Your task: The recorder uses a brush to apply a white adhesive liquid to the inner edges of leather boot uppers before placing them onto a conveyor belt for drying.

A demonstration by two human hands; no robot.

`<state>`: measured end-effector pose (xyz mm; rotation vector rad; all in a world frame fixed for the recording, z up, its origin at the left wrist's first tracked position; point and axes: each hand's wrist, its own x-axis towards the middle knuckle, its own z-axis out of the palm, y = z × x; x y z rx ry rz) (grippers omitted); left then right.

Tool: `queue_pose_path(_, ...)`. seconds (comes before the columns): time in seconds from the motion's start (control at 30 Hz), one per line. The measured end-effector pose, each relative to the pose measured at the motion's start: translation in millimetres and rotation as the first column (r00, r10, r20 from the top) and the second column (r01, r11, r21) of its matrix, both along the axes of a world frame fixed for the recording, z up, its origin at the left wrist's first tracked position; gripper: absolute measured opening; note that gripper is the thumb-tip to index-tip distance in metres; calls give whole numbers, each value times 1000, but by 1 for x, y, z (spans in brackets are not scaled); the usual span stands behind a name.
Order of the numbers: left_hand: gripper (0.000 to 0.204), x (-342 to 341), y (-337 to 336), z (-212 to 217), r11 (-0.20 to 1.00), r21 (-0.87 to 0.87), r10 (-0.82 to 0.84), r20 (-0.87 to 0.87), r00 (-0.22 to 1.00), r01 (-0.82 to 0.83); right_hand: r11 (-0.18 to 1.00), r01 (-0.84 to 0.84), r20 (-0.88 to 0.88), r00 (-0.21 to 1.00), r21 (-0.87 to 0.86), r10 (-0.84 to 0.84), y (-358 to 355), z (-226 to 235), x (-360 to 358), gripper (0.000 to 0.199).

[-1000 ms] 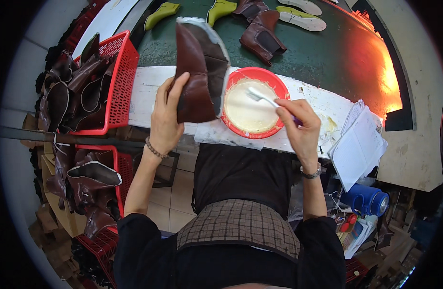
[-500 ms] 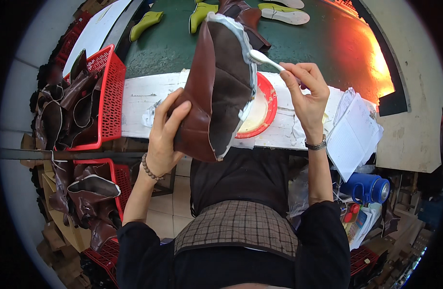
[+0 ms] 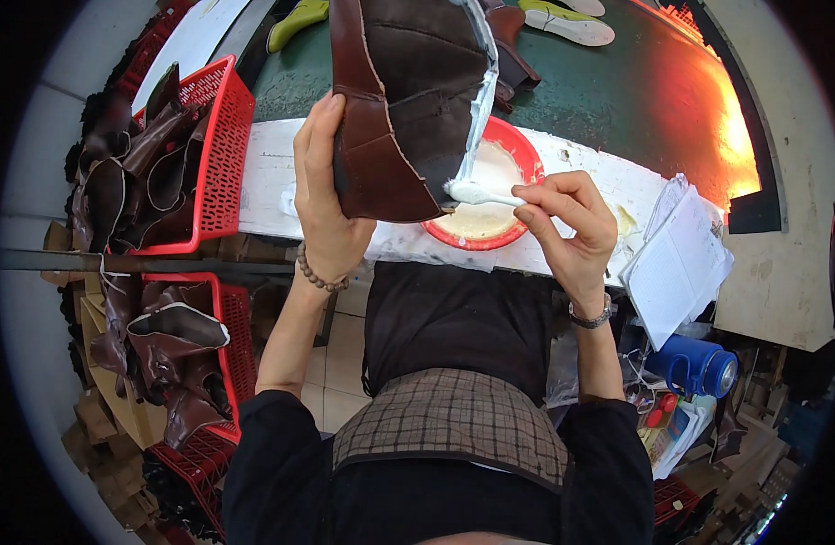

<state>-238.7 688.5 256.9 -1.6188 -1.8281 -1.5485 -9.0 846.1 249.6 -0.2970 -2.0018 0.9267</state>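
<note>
A brown leather boot upper was held raised above the tabletop by the left hand, whose fingers were closed around the piece's left edge near a stitched seam. A small brush with white bristles was pinched between thumb and fingers of the right hand, and its head was laid against the lower corner of the leather, where a whitish coat was seen running up the right-hand edge. Directly beneath, a red bowl of pale glue was set on the white, smeared tabletop. More brown uppers were stacked in a red basket to the left, and an open notebook was lying to the right. The leather was judged light, soft and liable to flop, stiffened only along its seams, so a grip on the dry seamed edge, well away from the wet strip, was thought soundest. The glued margin was judged slippery and easily smudged.
</note>
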Motion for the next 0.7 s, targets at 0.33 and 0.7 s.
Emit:
queue_pose_path(0.33, 82, -11, 9, -4, 1000, -6, 20, -268, 963, -23, 971, -94, 153, 980, -220, 129, -10, 17, 6, 15)
queue_pose_path(0.7, 49, -80, -96, -36, 887, -422, 188, 701, 688, 188, 774, 23, 581, 647, 632, -494, 45, -40, -16, 9)
